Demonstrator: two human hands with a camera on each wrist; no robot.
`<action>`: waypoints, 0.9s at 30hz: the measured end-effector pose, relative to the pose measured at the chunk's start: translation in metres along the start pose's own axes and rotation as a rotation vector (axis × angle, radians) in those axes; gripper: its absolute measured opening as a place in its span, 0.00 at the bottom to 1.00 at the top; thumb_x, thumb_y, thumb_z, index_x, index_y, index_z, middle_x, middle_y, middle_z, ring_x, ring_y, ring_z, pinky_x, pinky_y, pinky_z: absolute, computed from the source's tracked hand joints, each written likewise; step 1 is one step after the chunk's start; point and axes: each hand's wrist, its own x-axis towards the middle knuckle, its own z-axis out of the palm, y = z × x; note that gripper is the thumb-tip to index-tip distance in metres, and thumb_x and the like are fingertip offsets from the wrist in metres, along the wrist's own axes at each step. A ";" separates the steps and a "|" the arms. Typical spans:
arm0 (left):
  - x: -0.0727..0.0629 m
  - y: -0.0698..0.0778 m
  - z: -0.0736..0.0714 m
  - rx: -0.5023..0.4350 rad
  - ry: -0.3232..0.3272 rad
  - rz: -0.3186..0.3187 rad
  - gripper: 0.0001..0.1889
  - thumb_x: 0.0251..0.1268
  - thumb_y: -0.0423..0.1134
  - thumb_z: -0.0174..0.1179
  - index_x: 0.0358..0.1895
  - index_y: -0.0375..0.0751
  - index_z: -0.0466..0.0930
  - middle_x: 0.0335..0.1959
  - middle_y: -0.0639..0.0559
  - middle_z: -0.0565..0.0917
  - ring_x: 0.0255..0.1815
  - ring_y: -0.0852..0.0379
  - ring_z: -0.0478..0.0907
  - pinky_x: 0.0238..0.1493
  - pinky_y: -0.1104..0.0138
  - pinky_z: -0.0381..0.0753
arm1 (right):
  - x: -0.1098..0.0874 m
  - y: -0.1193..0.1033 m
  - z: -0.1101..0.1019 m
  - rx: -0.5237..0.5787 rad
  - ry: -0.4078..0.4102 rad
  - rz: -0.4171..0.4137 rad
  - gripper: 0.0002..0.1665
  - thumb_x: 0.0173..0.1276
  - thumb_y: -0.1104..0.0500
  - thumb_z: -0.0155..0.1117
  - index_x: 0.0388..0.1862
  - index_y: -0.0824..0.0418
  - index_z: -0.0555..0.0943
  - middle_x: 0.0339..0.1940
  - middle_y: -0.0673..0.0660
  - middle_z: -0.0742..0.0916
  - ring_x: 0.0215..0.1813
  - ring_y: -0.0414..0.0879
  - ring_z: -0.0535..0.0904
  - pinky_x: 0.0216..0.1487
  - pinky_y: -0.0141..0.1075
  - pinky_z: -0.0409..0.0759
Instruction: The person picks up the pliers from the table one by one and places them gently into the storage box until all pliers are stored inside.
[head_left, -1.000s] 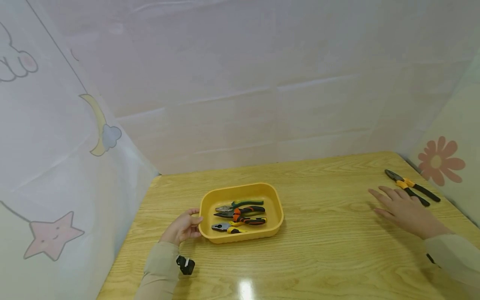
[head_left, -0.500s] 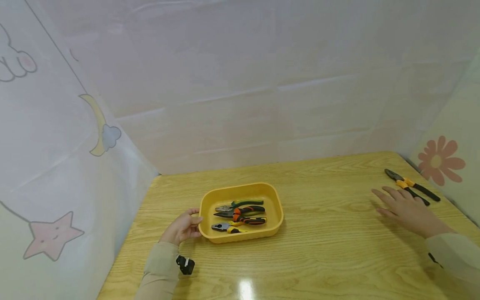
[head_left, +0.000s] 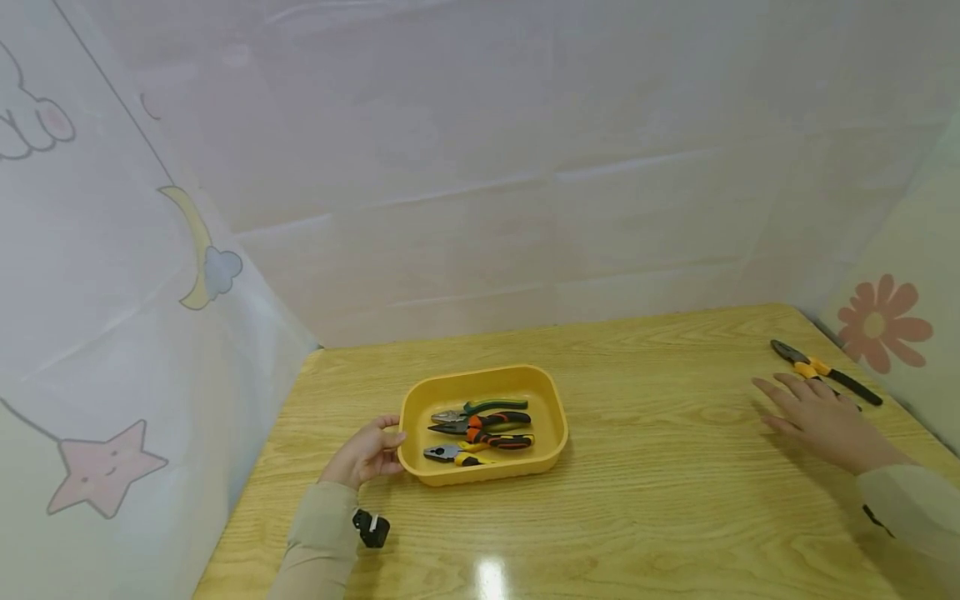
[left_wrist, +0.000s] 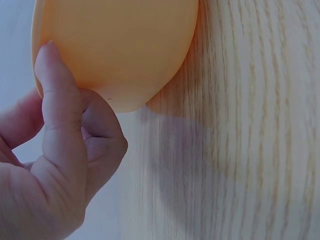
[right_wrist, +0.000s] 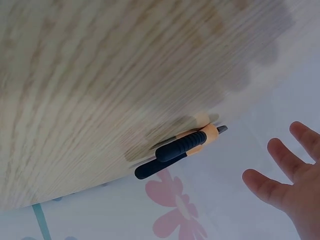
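Note:
A yellow plastic tray (head_left: 555, 400) stands on the table, and my left hand (head_left: 365, 454) pinches its left rim. In the left wrist view the thumb (left_wrist: 61, 100) lies inside the tray wall (left_wrist: 120, 40), with fingers behind it. Inside the tray lie several pliers: green-handled pliers (head_left: 495, 406), red-and-black pliers (head_left: 480, 429) and yellow-and-black pliers (head_left: 453, 452). My right hand (head_left: 821, 421) hovers over the right side, fingers spread and holding nothing. Just beyond it lie orange-and-black pliers (head_left: 813, 365), one handle partly hidden by the hand. In the right wrist view these pliers (right_wrist: 182, 147) are apart from the fingers.
The wooden table (head_left: 645, 467) has its right edge close to the orange-and-black pliers. Patterned cloth (head_left: 525, 208) hangs behind and at both sides. A small black device (head_left: 371, 529) sits at my left wrist.
My right hand has shifted slightly to the right, covering more of the orange-and-black pliers' near handle. The left hand and the tray have stayed in place.

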 end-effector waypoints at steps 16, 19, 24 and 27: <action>-0.001 0.001 0.001 0.004 0.002 -0.009 0.18 0.74 0.28 0.46 0.63 0.33 0.57 0.30 0.46 0.76 0.25 0.58 0.76 0.22 0.70 0.81 | -0.002 0.011 0.002 0.048 -0.115 0.064 0.45 0.74 0.47 0.57 0.80 0.54 0.46 0.62 0.75 0.68 0.55 0.81 0.63 0.50 0.75 0.61; -0.001 0.001 0.001 0.004 0.001 -0.006 0.19 0.74 0.28 0.46 0.64 0.33 0.56 0.30 0.47 0.76 0.25 0.58 0.76 0.23 0.70 0.81 | -0.001 0.014 0.003 0.060 -0.139 0.075 0.44 0.75 0.47 0.55 0.80 0.56 0.45 0.62 0.76 0.67 0.57 0.81 0.62 0.51 0.75 0.60; -0.001 0.000 0.001 0.004 0.001 -0.006 0.19 0.74 0.27 0.46 0.64 0.33 0.56 0.30 0.46 0.76 0.26 0.58 0.76 0.23 0.69 0.81 | -0.001 0.022 0.007 0.085 -0.181 0.100 0.43 0.76 0.46 0.52 0.80 0.59 0.45 0.64 0.78 0.65 0.59 0.81 0.58 0.53 0.75 0.58; -0.001 0.001 0.001 0.003 0.001 -0.008 0.19 0.74 0.28 0.46 0.64 0.33 0.57 0.30 0.47 0.76 0.25 0.58 0.76 0.23 0.69 0.81 | -0.002 0.027 0.010 0.103 -0.209 0.126 0.43 0.77 0.45 0.49 0.80 0.59 0.44 0.66 0.79 0.63 0.60 0.82 0.56 0.51 0.77 0.56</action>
